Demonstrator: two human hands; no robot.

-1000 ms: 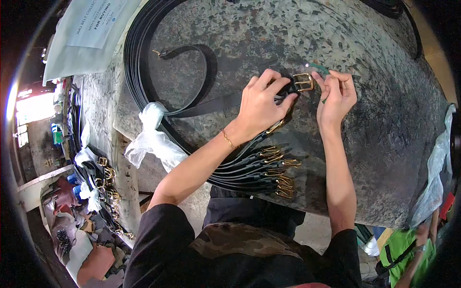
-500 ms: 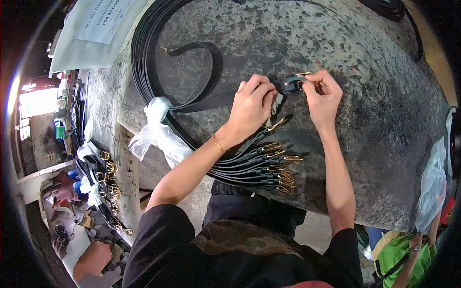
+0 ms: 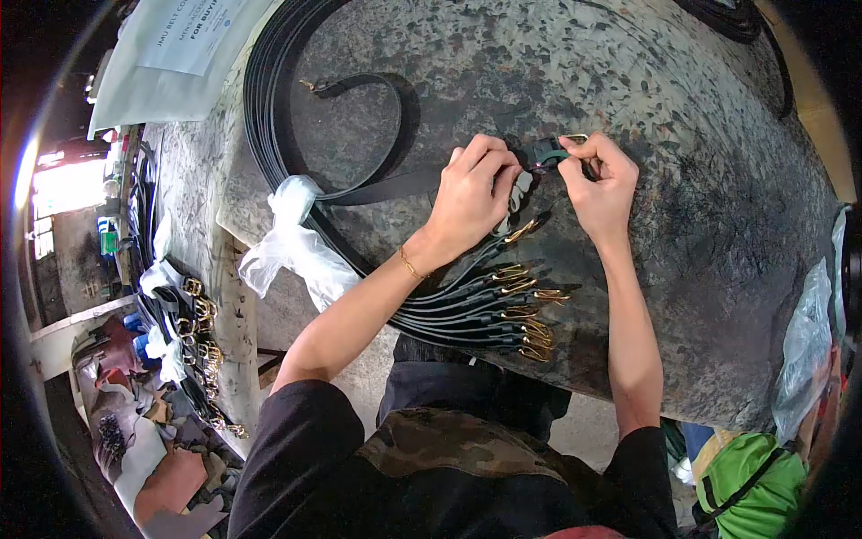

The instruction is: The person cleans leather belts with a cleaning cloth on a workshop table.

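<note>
The flat, black, leather-like belt strap (image 3: 391, 187), running beneath the curled fingers of the left hand (image 3: 467, 193), whose grip I cannot tell, looks light and bendy, best held near the gold metal buckle (image 3: 581, 137) at the right hand's (image 3: 604, 184) fingers, pinched on a thin green strip (image 3: 555, 154).

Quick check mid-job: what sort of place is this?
Probably a belt-making workshop: a bundle of black belts with gold-coloured buckles lies on a worn table, leather-like scraps are heaped at the lower left, and a printed sheet at the upper left includes the word BELT.
</note>
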